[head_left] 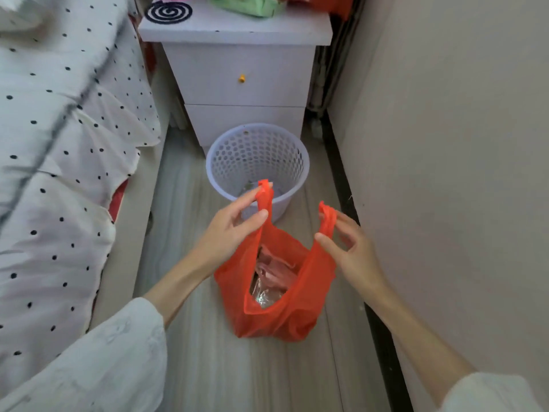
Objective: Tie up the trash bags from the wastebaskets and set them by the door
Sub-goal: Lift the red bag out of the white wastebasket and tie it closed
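Left hand (230,230), right hand (353,254) pinch red bag (279,307) handles; contents indistinct.

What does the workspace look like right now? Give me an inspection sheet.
Surface: grey wood-look floor, a narrow strip between bed and wall.
Job's things: red bag out of the basket, resting on the floor, mouth open, untied, trash inside; white basket upright beyond it, scraps at its bottom.
Clutter: mosquito coil and green packet on the nightstand.
Grippers: left hand pinches the left handle; right hand pinches the right handle.
Cables: nothing seen.
Surroundings: bed with dotted cover on the left, wall on the right; door not in view.
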Demonstrator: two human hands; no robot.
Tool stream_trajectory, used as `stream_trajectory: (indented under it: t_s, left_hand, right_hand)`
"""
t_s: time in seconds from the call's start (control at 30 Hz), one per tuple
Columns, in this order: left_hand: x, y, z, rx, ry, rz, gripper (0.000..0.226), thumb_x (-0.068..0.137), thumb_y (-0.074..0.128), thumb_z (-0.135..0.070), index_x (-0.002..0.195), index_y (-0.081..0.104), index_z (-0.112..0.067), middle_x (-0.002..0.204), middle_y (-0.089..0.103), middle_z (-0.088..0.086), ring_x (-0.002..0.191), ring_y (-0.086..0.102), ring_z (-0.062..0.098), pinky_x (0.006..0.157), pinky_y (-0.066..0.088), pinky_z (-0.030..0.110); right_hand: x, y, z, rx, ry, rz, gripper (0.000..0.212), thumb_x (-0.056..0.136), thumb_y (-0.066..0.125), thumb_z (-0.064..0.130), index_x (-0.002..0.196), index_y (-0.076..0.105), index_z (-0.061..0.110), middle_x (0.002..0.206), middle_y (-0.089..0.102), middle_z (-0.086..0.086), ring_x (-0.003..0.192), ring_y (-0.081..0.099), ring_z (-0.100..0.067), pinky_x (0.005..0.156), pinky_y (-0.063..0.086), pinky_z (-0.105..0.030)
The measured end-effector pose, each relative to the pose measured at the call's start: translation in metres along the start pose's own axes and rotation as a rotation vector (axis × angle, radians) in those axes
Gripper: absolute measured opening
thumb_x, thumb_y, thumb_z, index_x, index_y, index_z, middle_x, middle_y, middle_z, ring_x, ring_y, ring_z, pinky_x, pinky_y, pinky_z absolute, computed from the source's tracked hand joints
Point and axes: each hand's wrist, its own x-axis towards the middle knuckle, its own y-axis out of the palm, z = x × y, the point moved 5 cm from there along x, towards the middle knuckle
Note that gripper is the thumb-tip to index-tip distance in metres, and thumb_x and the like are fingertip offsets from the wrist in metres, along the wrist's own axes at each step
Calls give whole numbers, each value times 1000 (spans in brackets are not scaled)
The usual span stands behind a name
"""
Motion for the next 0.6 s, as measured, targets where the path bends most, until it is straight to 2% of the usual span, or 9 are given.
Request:
stream_trajectory:
  t_s: [0.1,0.17,0.23,0.3,0.37,0.47,0.53,0.57,0.6]
  left_hand:
    - [21,14,14,139,138,65,53,89,55,-25,129,30,-48,142,29,-32,134,23,-13,107,19,2]
    - [34,20,21,182,220,60,57,91,51,-21,134,21,-45,144,22,-31,136,21,-9,108,18,4]
    - [42,26,28,170,297,52,58,92,48,-20,132,18,-49,145,21,-30,136,26,-6,111,23,11]
    - [44,29,38,135,352,15,58,93,45,-15,128,16,-51,139,29,-31,125,43,-4,104,37,14]
    - [42,26,48,119,395,-62,53,94,41,-11,123,18,-49,122,42,-27,92,59,0,86,50,14]
    - [39,17,57,124,398,-144,36,96,34,-12,116,24,-40,103,50,-3,49,47,1,53,46,13]
    - [35,8,58,125,382,-201,24,97,31,-12,115,25,-27,87,52,-2,44,42,-2,49,37,14]
    - [33,3,57,128,375,-234,19,97,30,-12,112,25,-23,81,52,-3,43,41,-2,51,34,17]
    - [30,0,54,122,372,-259,14,97,30,-12,108,25,-20,77,53,-3,42,40,-2,52,31,19]
  right_hand:
    - [8,5,-27,-95,-64,-51,58,65,64,50,118,41,49,141,44,8,132,39,-5,115,28,-34]
    - [12,8,-53,-35,-7,-99,82,62,72,47,134,34,35,144,38,8,135,35,-4,114,28,-32]
    - [17,11,-77,14,89,-140,91,65,80,32,139,29,19,142,37,7,131,38,-7,109,34,-28]
    - [18,17,-93,53,117,-156,95,71,78,19,144,18,14,134,32,13,123,36,-1,98,34,-19]
    - [19,22,-102,54,89,-140,96,75,72,7,147,9,16,134,28,13,120,33,0,94,32,-16]
    - [17,30,-114,91,105,-68,77,82,57,-5,144,20,23,130,47,10,106,56,-6,76,47,-16]
    - [12,33,-113,232,221,-53,38,88,50,-2,123,50,13,115,65,-4,85,67,-17,59,51,-23]
    - [9,35,-108,291,278,-56,20,91,47,2,107,58,7,104,70,-12,77,68,-19,59,52,-25]
    - [9,34,-104,316,295,-72,17,94,44,7,97,61,6,93,71,-15,71,68,-18,62,54,-26]
